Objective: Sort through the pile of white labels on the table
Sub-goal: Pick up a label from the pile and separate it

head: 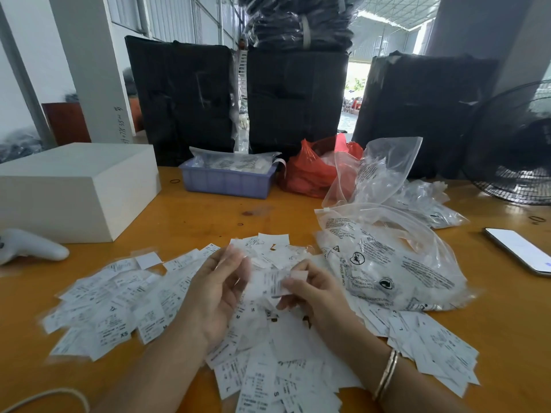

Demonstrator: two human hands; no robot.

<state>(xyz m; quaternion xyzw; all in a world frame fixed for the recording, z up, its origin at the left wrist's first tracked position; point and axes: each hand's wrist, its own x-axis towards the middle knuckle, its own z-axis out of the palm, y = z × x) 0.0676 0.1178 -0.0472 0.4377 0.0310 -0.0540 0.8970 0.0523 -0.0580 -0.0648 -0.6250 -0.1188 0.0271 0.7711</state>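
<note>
A wide pile of white labels (pixel 119 299) with printed size letters covers the orange table (pixel 208 210) in front of me. Both hands hover just above the middle of the pile. My right hand (pixel 310 296) pinches a small bunch of labels (pixel 275 283) between thumb and fingers. My left hand (pixel 220 287) is raised beside it, palm turned toward the right, fingers loosely bent and blurred with motion; I cannot tell whether it touches the held labels. A bracelet sits on my right wrist.
A clear printed plastic bag (pixel 387 263) full of labels lies right of the pile, more bags (pixel 384 171) behind it. A white box (pixel 74 189) and white controller (pixel 26 245) are left; a blue tray (pixel 226 180), red bag (pixel 313 171), phone (pixel 518 248) and fan (pixel 518 144) farther off.
</note>
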